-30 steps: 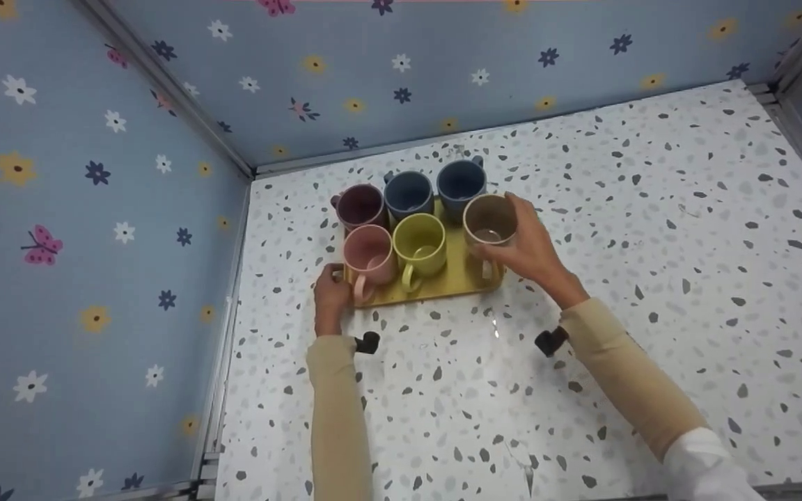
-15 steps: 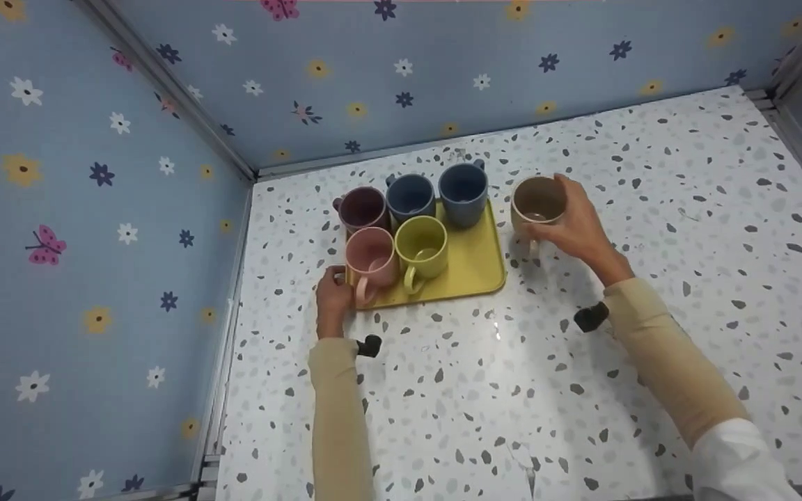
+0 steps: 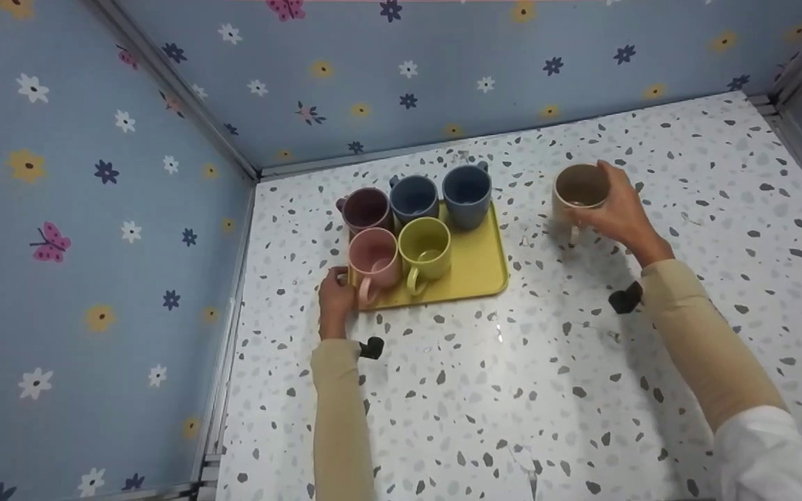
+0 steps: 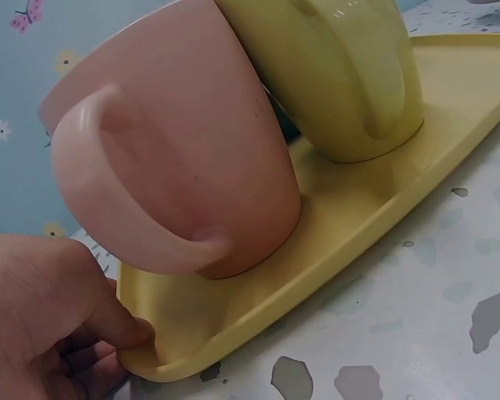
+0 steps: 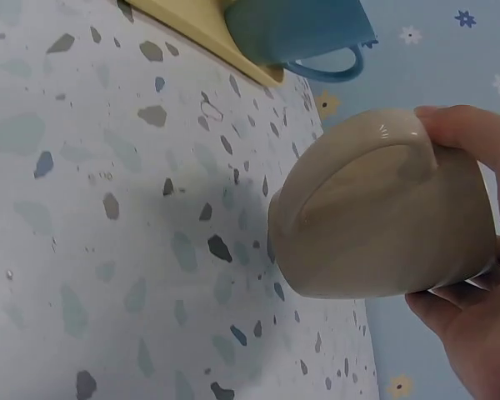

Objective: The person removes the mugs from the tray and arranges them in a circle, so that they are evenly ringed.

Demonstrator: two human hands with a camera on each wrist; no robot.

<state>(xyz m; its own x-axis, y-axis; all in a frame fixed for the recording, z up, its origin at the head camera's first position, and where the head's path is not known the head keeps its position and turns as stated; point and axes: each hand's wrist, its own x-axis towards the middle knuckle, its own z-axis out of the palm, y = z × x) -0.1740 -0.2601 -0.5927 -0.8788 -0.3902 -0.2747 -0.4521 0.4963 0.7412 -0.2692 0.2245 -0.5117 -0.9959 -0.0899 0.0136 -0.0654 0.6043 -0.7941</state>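
Interior of the gripped beige mug, head view only

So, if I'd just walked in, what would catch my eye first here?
Probably the five colourful mugs clustered on the yellow tray, whose near left corner the left hand holds. Next, the beige mug gripped by the right hand, apart from the others, to the tray's right. Then the blue wall behind, scattered with flowers.

In the head view, the right hand hides part of the beige mug, and the pink mug hides the base of the purple mug. The left wrist view crops the yellow mug.
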